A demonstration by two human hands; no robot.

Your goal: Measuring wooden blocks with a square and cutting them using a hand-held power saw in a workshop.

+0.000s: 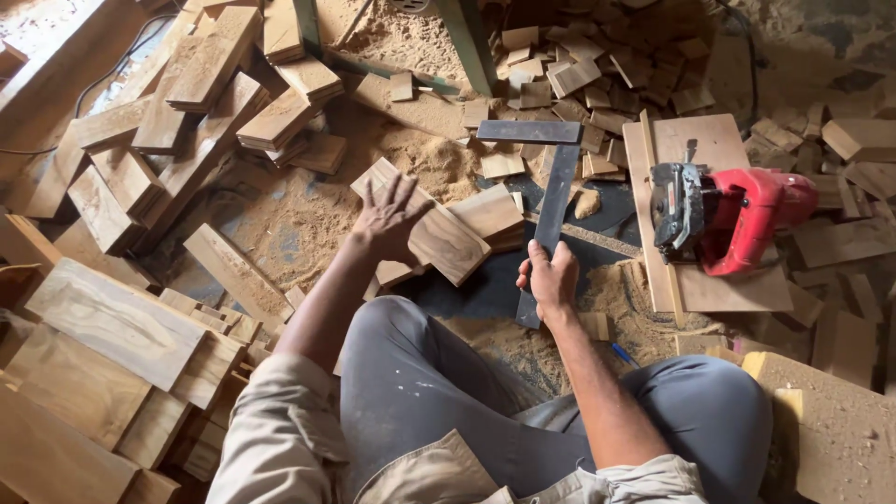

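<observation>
Wood at far left: pale sawn planks (112, 322) lie stacked in the lower left of the frame, and more offcuts (201, 70) are heaped loosely at upper left, on a floor thick with sawdust.
Left hand: the left hand (387, 219) is spread, fingers fanned and released, its palm over the near end of a short brown board (439, 233) at centre; whether it presses the wood or hovers just above I cannot tell from this angle.
Board: it lies tilted across smaller blocks, probably so it sits within easy reach of the seated person's knees.
Right hand: the right hand (551, 278) is clenched around the lower blade of a dark metal try square (553, 182), held upright in the frame with its crosspiece at the far end.
Square and board: the square stands just right of the board, near but apart.
Right side: a red circular saw (733, 217) rests on a flat plywood panel (709, 285), parked clear of both hands.
</observation>
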